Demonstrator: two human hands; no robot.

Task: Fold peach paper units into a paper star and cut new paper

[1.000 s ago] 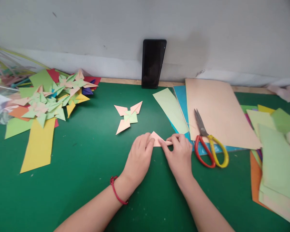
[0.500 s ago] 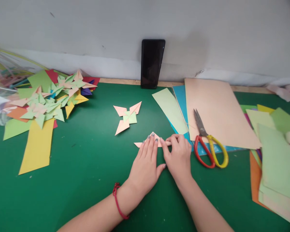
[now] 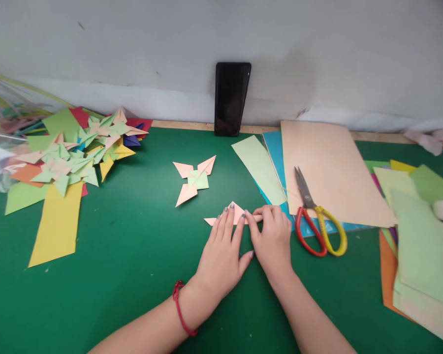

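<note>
A small folded piece of pink paper (image 3: 238,211) lies on the green table under my two hands. My left hand (image 3: 221,250) presses flat on it with fingers stretched out, hiding part of it. At the paper's right end, my right hand (image 3: 272,236) has its fingers curled, pinching the pointed tip between thumb and forefinger. Beyond my left hand lies a folded paper star (image 3: 198,179) with three pink points and a light green square. To the right of my right hand, scissors (image 3: 312,206) with one red and one yellow handle rest partly on a large peach sheet (image 3: 332,172).
A black phone (image 3: 232,98) leans upright against the wall. Folded paper stars (image 3: 77,152) pile up at the left beside a clear plastic bag (image 3: 0,157) and a yellow strip (image 3: 57,223). Light green sheets (image 3: 424,246) are stacked at the right edge.
The fingers of my left hand have spread slightly, showing more of the pink paper between them. Otherwise both hands stay in place; the view shifts slightly.
</note>
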